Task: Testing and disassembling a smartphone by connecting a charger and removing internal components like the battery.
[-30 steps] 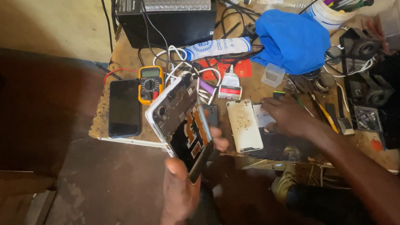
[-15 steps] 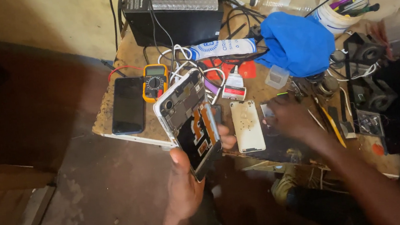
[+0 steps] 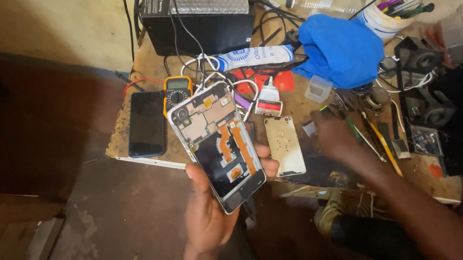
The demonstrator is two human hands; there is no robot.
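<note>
Since a moment ago, the right hand [image 3: 331,134] has slid further right across the workbench [image 3: 297,104], away from the white back cover [image 3: 285,144] and toward the small tools; the opened phone has stayed up in the left hand.

Biggest on the bench is the black box [image 3: 198,14] at the back, with cables running out of it. Next to it lies a blue cloth [image 3: 343,51], bunched up. A white tub [image 3: 382,19] full of pens and tools stands behind the cloth.

Held just in front of the bench edge is the opened phone [image 3: 218,142]. Its back is off, so its insides and orange strips show. The left hand [image 3: 208,211] grips it from below, thumb on one side and fingers wrapped round the other.

A black phone [image 3: 146,124] lies flat at the left end. Just beside it sits a yellow meter [image 3: 177,90]. The right hand is blurry and rests low over the bench; whether it holds anything cannot be told.
</note>
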